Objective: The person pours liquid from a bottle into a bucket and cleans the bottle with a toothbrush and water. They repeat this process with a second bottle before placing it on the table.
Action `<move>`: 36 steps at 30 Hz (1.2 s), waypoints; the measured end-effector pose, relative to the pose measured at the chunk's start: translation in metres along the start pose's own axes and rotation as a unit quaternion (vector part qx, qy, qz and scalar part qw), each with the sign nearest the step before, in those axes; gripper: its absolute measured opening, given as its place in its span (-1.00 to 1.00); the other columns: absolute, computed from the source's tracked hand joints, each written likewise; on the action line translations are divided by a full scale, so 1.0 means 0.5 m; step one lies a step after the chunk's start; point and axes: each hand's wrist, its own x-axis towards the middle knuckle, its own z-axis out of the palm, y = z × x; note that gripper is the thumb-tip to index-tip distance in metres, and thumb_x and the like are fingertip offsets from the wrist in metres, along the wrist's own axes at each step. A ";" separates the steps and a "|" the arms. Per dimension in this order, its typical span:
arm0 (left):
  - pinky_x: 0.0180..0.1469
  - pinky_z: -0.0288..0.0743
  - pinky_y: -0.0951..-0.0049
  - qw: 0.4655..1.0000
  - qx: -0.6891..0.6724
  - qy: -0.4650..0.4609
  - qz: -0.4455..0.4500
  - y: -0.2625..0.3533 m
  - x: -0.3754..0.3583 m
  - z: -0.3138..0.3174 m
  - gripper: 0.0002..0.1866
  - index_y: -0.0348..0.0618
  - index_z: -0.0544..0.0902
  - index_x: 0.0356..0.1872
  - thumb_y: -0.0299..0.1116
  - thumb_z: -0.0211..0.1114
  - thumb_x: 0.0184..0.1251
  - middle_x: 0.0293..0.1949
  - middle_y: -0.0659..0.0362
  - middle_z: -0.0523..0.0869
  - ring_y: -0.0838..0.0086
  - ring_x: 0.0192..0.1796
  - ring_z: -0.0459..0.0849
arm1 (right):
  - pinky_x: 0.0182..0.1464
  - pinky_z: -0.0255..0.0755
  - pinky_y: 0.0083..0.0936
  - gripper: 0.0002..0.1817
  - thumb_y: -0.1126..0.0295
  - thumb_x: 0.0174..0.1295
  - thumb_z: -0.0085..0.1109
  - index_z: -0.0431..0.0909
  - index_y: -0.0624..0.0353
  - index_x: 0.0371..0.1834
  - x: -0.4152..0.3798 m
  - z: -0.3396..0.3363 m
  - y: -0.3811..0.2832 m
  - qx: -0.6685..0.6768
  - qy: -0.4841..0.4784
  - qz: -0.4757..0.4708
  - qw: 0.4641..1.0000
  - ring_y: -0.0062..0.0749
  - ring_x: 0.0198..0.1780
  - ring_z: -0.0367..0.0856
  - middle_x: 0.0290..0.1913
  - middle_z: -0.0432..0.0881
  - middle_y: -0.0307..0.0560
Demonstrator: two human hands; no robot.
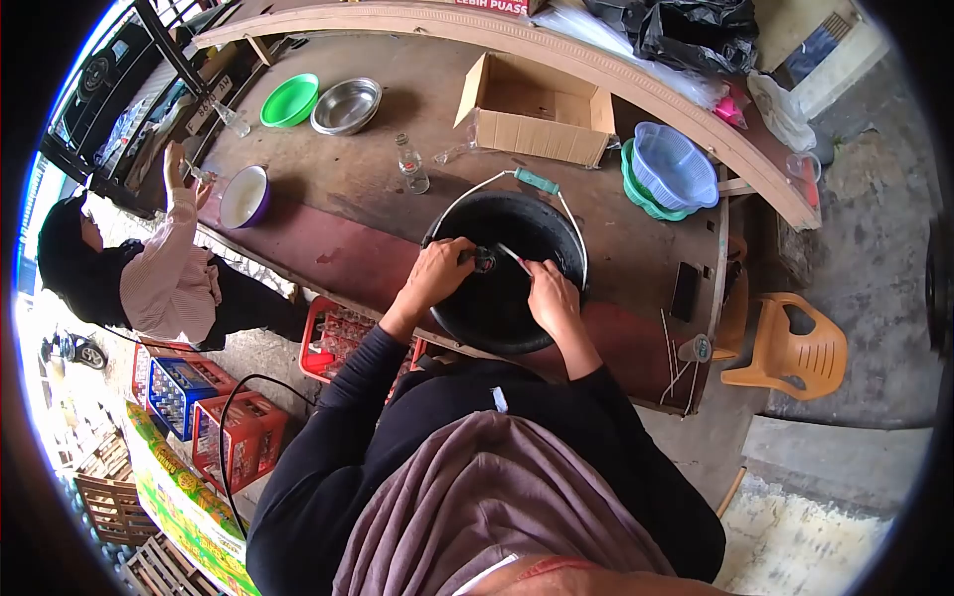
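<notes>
Now, over the round black plastic bucket [497,320], our left grip [440,270] is closed on a small dark glassy object [484,260] and our right grip [553,295] pinches a slim pale tool [513,258]. We'd do best to hold the object firmly, the tool angled off our fingers; the bucket's rim stands close, with more room leftward on the brown bench [318,164], short of the clear upright glass bottle [411,167].

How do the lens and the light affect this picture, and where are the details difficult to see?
Head view: the wide lens makes the wooden beam look curved; head view: daylight bleaches the left edge; head view: the black bucket is dark inside, so details beside the left hand are unclear.
</notes>
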 end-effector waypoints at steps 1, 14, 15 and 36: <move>-0.09 0.55 0.16 1.000 0.007 0.005 0.004 -0.005 -0.002 0.007 -0.71 -0.21 0.66 -0.10 -0.32 0.32 0.17 -0.22 -0.09 0.72 0.01 -0.16 0.70 | -0.19 0.55 -0.10 -0.75 0.46 0.33 -0.01 0.55 0.15 0.02 -0.002 -0.013 -0.016 0.042 0.015 -0.020 0.999 0.09 -0.22 0.66 -0.15 0.57 0.08; -0.07 0.51 0.16 0.995 0.028 0.099 0.007 -0.025 -0.015 0.044 -0.70 -0.27 0.60 -0.20 -0.51 0.43 -0.01 -0.22 -0.08 0.60 -0.03 -0.13 0.63 | -0.20 0.55 -0.06 -0.69 0.49 0.32 0.00 0.55 0.07 0.11 -0.010 -0.015 -0.046 0.096 -0.010 -0.053 0.994 0.15 -0.22 0.65 -0.14 0.57 0.13; -0.07 0.51 0.16 0.995 0.028 0.098 0.008 -0.023 -0.014 0.045 -0.70 -0.27 0.60 -0.20 -0.51 0.43 -0.01 -0.22 -0.08 0.60 -0.03 -0.13 0.63 | -0.20 0.55 -0.06 -0.69 0.49 0.32 0.00 0.55 0.07 0.11 -0.007 -0.009 -0.040 0.096 -0.009 -0.051 0.994 0.15 -0.22 0.65 -0.14 0.57 0.13; -0.09 0.50 0.11 0.996 0.019 0.092 0.000 -0.012 -0.025 0.054 -0.68 -0.26 0.59 -0.20 -0.62 0.33 -0.08 -0.24 -0.07 0.60 -0.05 -0.13 0.63 | -0.18 0.58 -0.08 -0.69 0.49 0.31 -0.01 0.55 0.12 0.09 0.005 0.021 -0.023 0.051 -0.032 -0.030 0.998 0.11 -0.23 0.67 -0.13 0.57 0.13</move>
